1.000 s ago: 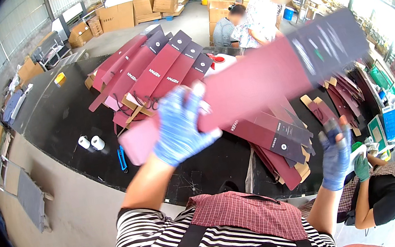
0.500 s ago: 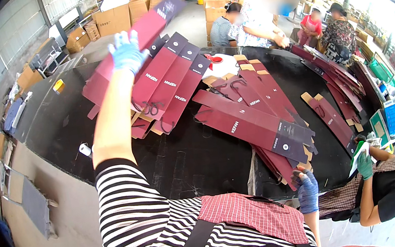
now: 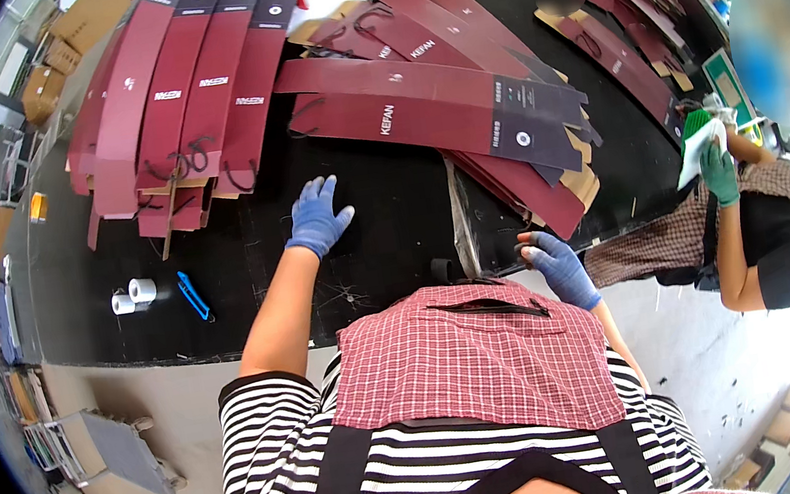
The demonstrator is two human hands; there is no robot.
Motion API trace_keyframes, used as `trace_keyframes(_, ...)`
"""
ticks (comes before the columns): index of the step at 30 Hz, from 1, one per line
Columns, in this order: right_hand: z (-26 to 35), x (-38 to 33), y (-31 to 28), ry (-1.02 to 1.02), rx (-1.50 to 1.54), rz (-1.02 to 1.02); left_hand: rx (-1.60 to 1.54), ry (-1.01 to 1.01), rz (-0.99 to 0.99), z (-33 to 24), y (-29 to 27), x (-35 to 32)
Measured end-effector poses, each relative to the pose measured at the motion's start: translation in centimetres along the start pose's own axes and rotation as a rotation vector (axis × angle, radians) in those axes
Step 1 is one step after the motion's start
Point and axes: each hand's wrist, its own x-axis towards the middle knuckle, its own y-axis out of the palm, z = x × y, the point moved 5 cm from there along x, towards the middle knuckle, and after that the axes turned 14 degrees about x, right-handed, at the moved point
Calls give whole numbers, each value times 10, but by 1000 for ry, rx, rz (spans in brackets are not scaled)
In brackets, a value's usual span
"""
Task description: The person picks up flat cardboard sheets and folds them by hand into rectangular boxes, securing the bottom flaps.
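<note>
Blue-gloved left hand open, flat on black table; right hand curled at table edge, empty. Reach nearest flat maroon cardboard sleeve, grip long edge squarely.

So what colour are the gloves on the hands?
Blue on both, left hand and right hand, head view.

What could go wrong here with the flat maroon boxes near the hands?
The boxes overlap loosely and reach the table's right edge, so a nudge from the right hand might slide some off. The left hand is empty on bare table; reaching over could catch the cord handles. The blue cutter lies near the front edge and could be knocked down.
</note>
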Motion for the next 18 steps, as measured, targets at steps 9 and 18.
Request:
trace_keyframes(9,21,84,-75,-301,-141,-461,11,-120,-117,-22,59,-27)
trace_keyframes(18,11,155,-156,-24,55,-656,75,-88,-191,-25,60,-29)
